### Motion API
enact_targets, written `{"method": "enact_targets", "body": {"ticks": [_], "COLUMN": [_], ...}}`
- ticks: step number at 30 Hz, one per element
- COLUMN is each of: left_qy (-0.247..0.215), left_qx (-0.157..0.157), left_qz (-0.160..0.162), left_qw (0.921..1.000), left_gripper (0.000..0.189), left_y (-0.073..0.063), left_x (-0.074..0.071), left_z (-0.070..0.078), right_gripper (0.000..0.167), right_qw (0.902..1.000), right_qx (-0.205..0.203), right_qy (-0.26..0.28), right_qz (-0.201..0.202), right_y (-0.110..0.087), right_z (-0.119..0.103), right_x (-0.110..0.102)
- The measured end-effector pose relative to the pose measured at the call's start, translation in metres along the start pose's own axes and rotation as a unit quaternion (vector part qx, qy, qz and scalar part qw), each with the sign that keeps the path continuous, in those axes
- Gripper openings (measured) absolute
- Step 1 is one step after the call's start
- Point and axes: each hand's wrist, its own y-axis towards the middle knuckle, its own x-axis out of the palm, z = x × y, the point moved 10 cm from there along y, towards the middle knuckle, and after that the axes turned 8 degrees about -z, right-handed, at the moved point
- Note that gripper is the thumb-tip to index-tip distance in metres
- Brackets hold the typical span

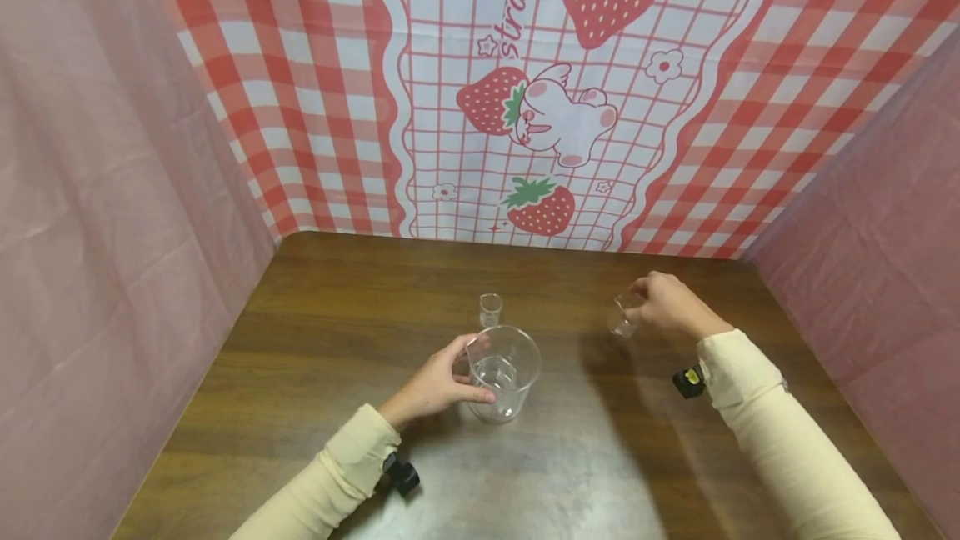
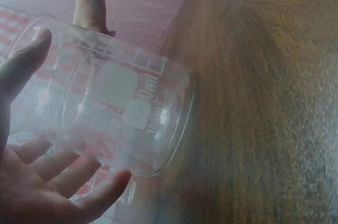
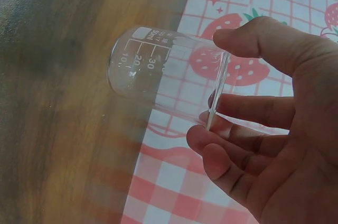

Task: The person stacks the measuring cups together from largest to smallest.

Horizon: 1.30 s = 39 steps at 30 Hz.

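My left hand (image 1: 435, 383) holds a large clear glass beaker (image 1: 523, 382) at its left side, thumb in front and fingers behind. The beaker stands upright near the table's middle. Inside it shows the outline of a smaller beaker (image 2: 79, 97), with white markings seen through the glass. Off to the right, my right hand (image 1: 667, 304) pinches a small 50 ml beaker (image 3: 150, 71) by its rim between thumb and fingers. That beaker's base points down, close over the table in the head view. Just behind the large beaker stands another tiny glass beaker (image 1: 491, 312).
The brown wooden table (image 1: 337, 307) ends at a red checked strawberry cloth (image 1: 330, 107) hung behind it. Pink curtains (image 1: 112, 232) hang at both sides. A small black camera is strapped to each wrist over cream sleeves (image 1: 780, 432).
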Motion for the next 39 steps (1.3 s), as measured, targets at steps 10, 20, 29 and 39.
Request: {"method": "enact_targets", "body": {"ticks": [10,20,29,39], "left_qy": [-0.001,0.0,-0.001,-0.001], "left_qx": [-0.002,-0.002,-0.001,0.003], "left_qz": [-0.003,-0.002,-0.002,-0.004], "left_qw": [1.0,1.0,1.0,1.0], "left_gripper": [0.083,0.084,0.084,0.084], "left_y": [0.001,0.001,0.001,0.0], "left_x": [0.001,0.001,0.001,0.001], "left_z": [-0.004,-0.003,-0.003,-0.003], "right_gripper": [0.044,0.04,0.04,0.046], "right_qw": [0.9999,0.9993,0.9989,0.999], "right_qx": [0.006,-0.016,-0.011,0.004], "right_qy": [0.01,-0.013,-0.014,0.012], "right_qz": [-0.003,0.031,0.043,0.042], "right_y": [-0.001,-0.003,-0.006,-0.01], "right_z": [-0.006,-0.017,-0.023,-0.028], "right_x": [-0.007,-0.019,-0.025,-0.03]}}
